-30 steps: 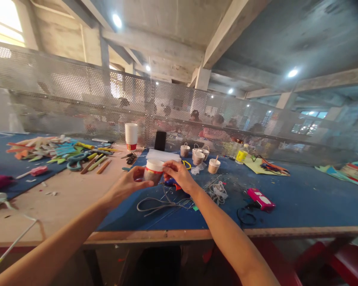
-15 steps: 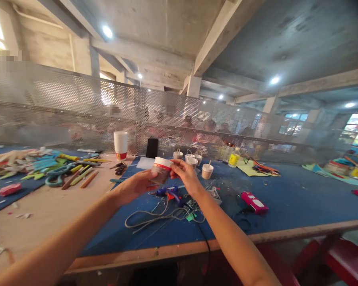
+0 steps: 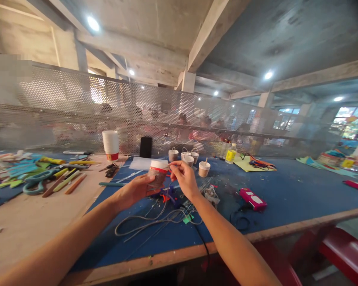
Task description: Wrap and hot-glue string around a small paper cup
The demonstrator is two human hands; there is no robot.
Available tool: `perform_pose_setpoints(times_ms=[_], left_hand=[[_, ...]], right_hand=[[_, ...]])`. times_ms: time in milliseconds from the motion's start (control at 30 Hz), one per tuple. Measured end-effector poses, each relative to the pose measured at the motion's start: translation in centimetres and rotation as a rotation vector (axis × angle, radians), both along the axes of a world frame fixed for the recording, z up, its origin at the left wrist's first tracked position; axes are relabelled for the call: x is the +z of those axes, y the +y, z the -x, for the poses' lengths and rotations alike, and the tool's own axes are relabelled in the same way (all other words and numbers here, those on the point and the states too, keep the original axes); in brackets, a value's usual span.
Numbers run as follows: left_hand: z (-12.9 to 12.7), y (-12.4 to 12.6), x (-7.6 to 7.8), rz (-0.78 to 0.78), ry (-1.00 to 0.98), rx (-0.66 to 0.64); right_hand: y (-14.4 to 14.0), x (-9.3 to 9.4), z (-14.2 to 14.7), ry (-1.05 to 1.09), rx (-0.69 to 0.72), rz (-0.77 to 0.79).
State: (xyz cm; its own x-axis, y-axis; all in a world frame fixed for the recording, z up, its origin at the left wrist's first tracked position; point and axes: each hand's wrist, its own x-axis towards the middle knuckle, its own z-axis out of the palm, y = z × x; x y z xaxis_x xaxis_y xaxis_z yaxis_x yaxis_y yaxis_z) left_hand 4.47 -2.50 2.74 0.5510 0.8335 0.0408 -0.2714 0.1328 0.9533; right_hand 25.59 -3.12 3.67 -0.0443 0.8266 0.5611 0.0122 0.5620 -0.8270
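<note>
My left hand (image 3: 135, 191) holds a small paper cup (image 3: 158, 173) wrapped in brown material, with a white rim and a red band. The cup is raised above the blue mat (image 3: 286, 198). My right hand (image 3: 183, 178) touches the cup's upper right edge with pinched fingertips. Below the hands a blue glue gun (image 3: 169, 194) lies on the mat beside loose grey cord (image 3: 149, 223). Several similar small cups (image 3: 188, 158) stand behind the hands.
A stack of white cups (image 3: 111, 144), a black phone (image 3: 145, 147), scissors (image 3: 37, 181), sticks and coloured cut-outs lie at the left. A pink tool (image 3: 253, 199), a yellow-labelled bottle (image 3: 230, 153) and a perforated metal screen (image 3: 62, 107) are beyond. People sit behind the screen.
The view has swung to the right and tilted, so the table things shifted left. Both hands kept the cup, raised a little off the mat.
</note>
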Motion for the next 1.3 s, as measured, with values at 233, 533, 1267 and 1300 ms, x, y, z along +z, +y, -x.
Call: perform_pose_setpoints(times_ms=[233,533,1267,1300], left_hand=[[1.2,0.9,-1.0,0.022,-0.084,0.021],[0.5,0.4,-1.4,0.019,-0.119,-0.007],[-0.1,-0.1,-1.8,0.100,-0.176,0.034],[-0.1,-0.1,-1.8,0.094,-0.182,0.031]], right_hand=[[-0.4,-0.1,0.2,-0.002,0.042,0.024],[-1.9,0.3,0.6,0.008,0.330,0.090],[-0.6,-1.5,1.4,-0.017,0.107,0.142],[-0.6,-1.5,1.4,-0.006,0.101,0.145]])
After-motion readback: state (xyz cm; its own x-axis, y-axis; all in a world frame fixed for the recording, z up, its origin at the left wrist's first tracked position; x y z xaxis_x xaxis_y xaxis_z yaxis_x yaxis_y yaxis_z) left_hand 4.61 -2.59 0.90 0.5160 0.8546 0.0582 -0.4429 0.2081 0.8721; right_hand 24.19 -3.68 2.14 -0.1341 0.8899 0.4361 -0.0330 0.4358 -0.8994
